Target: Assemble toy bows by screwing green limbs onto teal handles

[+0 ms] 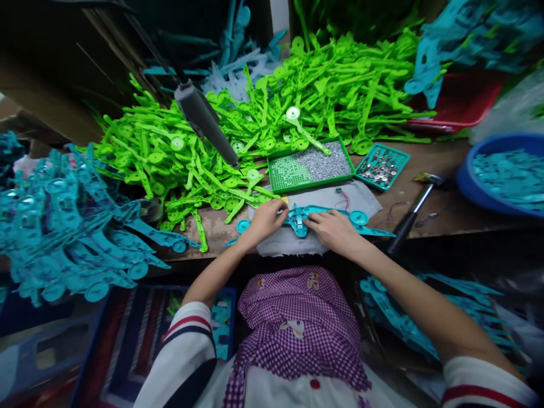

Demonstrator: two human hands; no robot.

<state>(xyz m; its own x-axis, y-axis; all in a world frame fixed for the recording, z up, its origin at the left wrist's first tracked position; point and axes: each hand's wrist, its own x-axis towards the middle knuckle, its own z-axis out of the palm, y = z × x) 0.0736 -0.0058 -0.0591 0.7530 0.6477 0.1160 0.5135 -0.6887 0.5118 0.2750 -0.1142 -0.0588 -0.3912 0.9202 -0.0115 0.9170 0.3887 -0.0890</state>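
Note:
A turquoise plastic part [299,220] with long arms and round ends lies across a pale cloth [365,195] near the table's front edge. My left hand [267,221] is closed at its left side, with thumb and fingertips drawn together on the part. From the right, my right hand [334,228] grips the same part beside its raised middle, fingers bent over it. Just behind my right hand lies a small connector with thin red wires [343,195]. My fingers hide some of the part's arms.
Lime-green plastic arms [348,79] are heaped behind. A grey electric screwdriver [206,122] hangs at left of centre. A green tray of screws [312,184], a small tray of metal discs [382,166], a hammer [412,212] and a blue basin [471,190] stand rightward. Turquoise parts [68,221] pile up left.

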